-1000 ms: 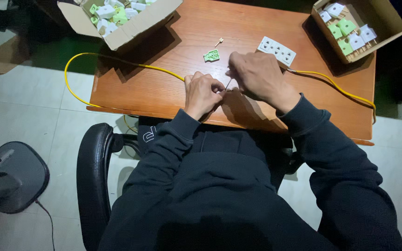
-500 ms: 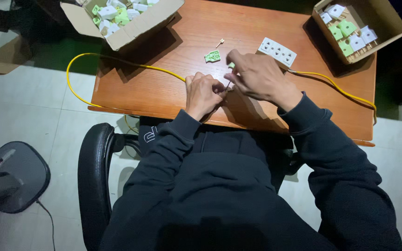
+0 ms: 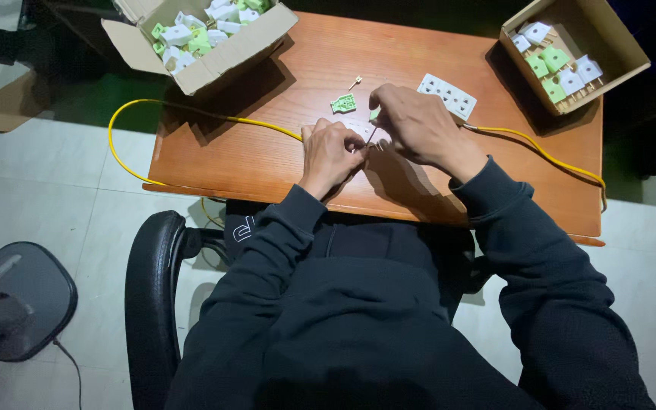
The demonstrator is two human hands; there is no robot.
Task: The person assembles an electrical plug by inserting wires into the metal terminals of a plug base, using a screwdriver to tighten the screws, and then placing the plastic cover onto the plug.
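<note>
My left hand (image 3: 330, 154) and my right hand (image 3: 414, 125) meet over the middle of a wooden table (image 3: 267, 152). Both pinch a small white plug part (image 3: 362, 133) lying between them; a thin tool or pin shows at the fingertips. My right hand also holds a small green piece (image 3: 374, 114). A yellow cable (image 3: 191, 114) runs under my hands across the table. Just beyond my fingers lie a green plastic piece (image 3: 343, 103) and a small brass screw (image 3: 355, 80). A white socket plate (image 3: 447, 95) lies right of my right hand.
An open cardboard box (image 3: 206, 38) of white and green plug parts stands at the back left. A second box (image 3: 571, 57) with similar parts stands at the back right. A black office chair (image 3: 153, 288) is under me, and a fan base (image 3: 17, 300) sits on the tiled floor.
My right hand has shifted slightly toward my left hand over the small part. Everything else on the table stays where it was.
</note>
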